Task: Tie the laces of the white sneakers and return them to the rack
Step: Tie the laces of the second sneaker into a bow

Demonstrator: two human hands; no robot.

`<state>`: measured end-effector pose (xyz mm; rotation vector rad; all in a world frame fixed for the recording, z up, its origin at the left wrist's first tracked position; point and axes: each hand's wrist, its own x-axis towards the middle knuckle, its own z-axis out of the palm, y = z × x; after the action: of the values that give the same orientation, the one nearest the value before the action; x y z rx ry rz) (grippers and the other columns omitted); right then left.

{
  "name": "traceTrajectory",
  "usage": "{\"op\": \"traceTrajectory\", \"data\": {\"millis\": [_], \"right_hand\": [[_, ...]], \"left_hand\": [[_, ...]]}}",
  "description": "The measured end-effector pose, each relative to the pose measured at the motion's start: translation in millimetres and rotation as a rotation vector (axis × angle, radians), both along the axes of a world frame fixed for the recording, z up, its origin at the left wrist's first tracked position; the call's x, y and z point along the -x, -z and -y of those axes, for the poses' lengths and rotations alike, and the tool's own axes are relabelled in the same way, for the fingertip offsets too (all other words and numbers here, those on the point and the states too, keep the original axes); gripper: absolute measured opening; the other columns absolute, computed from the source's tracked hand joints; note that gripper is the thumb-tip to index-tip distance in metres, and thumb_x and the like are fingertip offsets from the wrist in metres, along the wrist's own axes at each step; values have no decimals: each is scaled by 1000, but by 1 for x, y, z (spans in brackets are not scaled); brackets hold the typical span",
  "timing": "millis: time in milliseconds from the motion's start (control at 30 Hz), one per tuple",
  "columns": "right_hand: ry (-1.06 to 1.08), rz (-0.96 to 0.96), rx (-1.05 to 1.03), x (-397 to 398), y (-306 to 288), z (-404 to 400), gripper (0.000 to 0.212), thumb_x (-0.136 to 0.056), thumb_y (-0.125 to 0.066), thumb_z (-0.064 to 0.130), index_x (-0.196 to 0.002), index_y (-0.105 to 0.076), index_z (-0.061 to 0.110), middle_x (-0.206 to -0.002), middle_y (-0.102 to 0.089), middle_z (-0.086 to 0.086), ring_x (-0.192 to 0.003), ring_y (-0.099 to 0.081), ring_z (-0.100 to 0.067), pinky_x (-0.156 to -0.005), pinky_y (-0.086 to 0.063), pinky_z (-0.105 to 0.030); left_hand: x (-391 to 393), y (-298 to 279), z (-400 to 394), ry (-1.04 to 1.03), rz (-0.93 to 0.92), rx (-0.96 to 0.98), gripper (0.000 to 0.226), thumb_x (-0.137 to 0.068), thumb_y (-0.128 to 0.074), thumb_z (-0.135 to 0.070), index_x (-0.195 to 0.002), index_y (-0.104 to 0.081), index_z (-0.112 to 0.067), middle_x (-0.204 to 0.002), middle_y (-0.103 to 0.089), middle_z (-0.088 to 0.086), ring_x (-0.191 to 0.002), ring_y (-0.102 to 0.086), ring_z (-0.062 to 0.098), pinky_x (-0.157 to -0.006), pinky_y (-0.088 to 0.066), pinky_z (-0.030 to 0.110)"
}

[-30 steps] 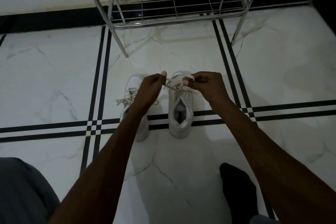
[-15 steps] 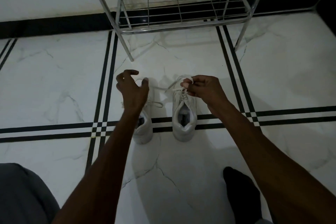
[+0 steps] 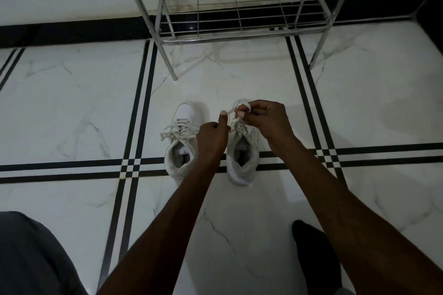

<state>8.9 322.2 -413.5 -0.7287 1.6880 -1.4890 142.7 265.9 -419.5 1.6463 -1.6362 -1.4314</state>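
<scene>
Two white sneakers stand side by side on the marble floor, toes pointing away from me. The left sneaker has loose laces spread over its tongue. Over the right sneaker both hands work the lace. My right hand pinches a loop of that lace above the toe end. My left hand sits between the two shoes with its fingers curled, thumb raised against the same lace. The knot itself is hidden by my fingers.
A chrome wire shoe rack stands against the wall just beyond the sneakers, its lowest shelf bare. Black double lines cross the white floor. My grey-clad knee is at the lower left and my black-socked foot at the lower right.
My left hand, spread open over the left sneaker half a second ago, has come back right and closed on the right sneaker's lace. My right hand kept its pinch on the loop.
</scene>
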Motion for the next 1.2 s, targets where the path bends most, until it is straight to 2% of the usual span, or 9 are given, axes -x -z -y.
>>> {"op": "traceTrajectory", "data": {"millis": [167, 500, 667, 733, 833, 933, 1033, 1133, 1200], "right_hand": [[63, 88, -4, -6, 3, -1, 19, -78, -81, 7, -96, -78, 11, -95, -79, -9, -93, -76, -21, -94, -58, -45], [65, 147, -49, -10, 1, -7, 23, -83, -78, 18, -103, -77, 7, -98, -78, -13, -95, -75, -25, -92, -59, -41], [137, 297, -181, 5, 7, -17, 26, -91, -70, 23, -107, -75, 3, -106, -76, -13, -99, -74, -22, -69, -60, -25], [291, 403, -324, 14, 20, -26, 20, -91, -69, 21, -99, -76, 5, -101, -78, -10, -88, -75, -18, -56, -55, -23], [469, 599, -474, 22, 39, -43, 18, -94, -65, 22, -93, -72, 5, -91, -76, -8, -71, -67, -12, -47, -45, -20], [547, 752, -387, 25, 49, -45, 13, -97, -60, 16, -96, -66, 4, -79, -71, -12, -64, -65, -14, -44, -45, -20], [577, 814, -269, 30, 45, -41, 10, -98, -59, 12, -92, -62, 4, -65, -72, -15, -64, -66, -18, -44, -50, -20], [542, 724, -346, 37, 44, -42, 25, -101, -55, 26, -95, -57, 2, -71, -70, -18, -66, -63, -21, -56, -52, -26], [459, 371, -553, 38, 50, -43, 40, -93, -64, 36, -109, -55, 1, -92, -67, -14, -76, -65, -21, -59, -53, -29]], "left_hand": [[2, 1, -3, -37, -43, -189, 59, -95, -50, -65, -68, -70, -16, -83, -76, 12, -86, -73, 32, -91, -59, 48], [12, 8, 8, -174, -450, -598, 23, -98, -63, -36, -100, -69, -13, -91, -71, 3, -88, -65, 17, -79, -53, 28], [11, 7, 21, -411, -678, -537, 26, -109, -41, -20, -92, -55, -6, -73, -73, 7, -77, -70, 21, -77, -61, 40], [3, 11, 25, -453, -606, -425, 25, -109, -40, -17, -92, -53, -3, -65, -61, 7, -62, -65, 19, -64, -62, 38], [-11, 27, 23, -407, -444, -244, 12, -108, -43, -17, -108, -49, -6, -72, -54, 9, -60, -62, 19, -61, -63, 37], [-11, 33, 19, -391, -426, -145, 10, -108, -44, -18, -107, -45, -8, -75, -61, 12, -65, -66, 21, -67, -62, 41], [-7, 34, 19, -372, -365, -134, 28, -107, -48, -29, -110, -49, -1, -84, -69, 17, -71, -70, 24, -63, -61, 35], [-9, 34, 18, -251, -182, -99, 57, -103, -48, -46, -126, -45, 7, -106, -68, 24, -78, -73, 31, -53, -59, 31], [-11, 32, 12, -91, 151, 110, 68, -101, -49, -50, -137, -37, 6, -124, -65, 24, -104, -69, 37, -76, -60, 41]]}}
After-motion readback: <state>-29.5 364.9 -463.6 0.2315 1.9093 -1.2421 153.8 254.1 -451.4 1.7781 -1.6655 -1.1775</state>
